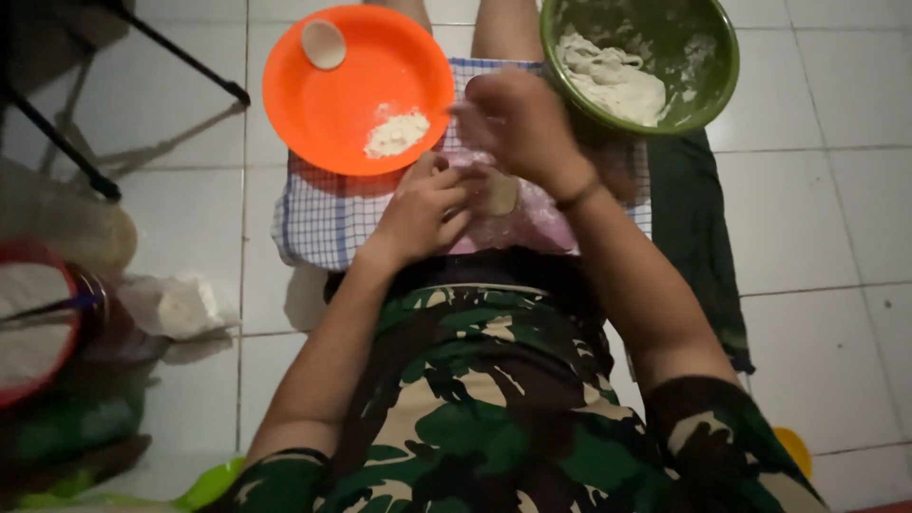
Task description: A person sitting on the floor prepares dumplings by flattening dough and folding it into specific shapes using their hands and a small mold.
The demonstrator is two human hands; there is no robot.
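Note:
My left hand (425,209) and my right hand (518,123) meet over a checked cloth (318,218) on my lap. A small pale piece of dough (502,193) sits between them; the left fingers press against it and the right hand curls above it. Whether the right hand grips it is unclear. An orange plate (332,104) to the upper left carries a heap of white flour (396,133) and a small flat dough disc (323,44). A green bowl (708,38) at the upper right holds a lump of white dough (613,81).
White tiled floor surrounds me. Black stand legs (66,142) cross the upper left. A red-rimmed container (28,328) and a crumpled white bag (180,304) lie at the left. A dark green cloth (698,237) lies right of my lap. A yellow object (793,446) shows at lower right.

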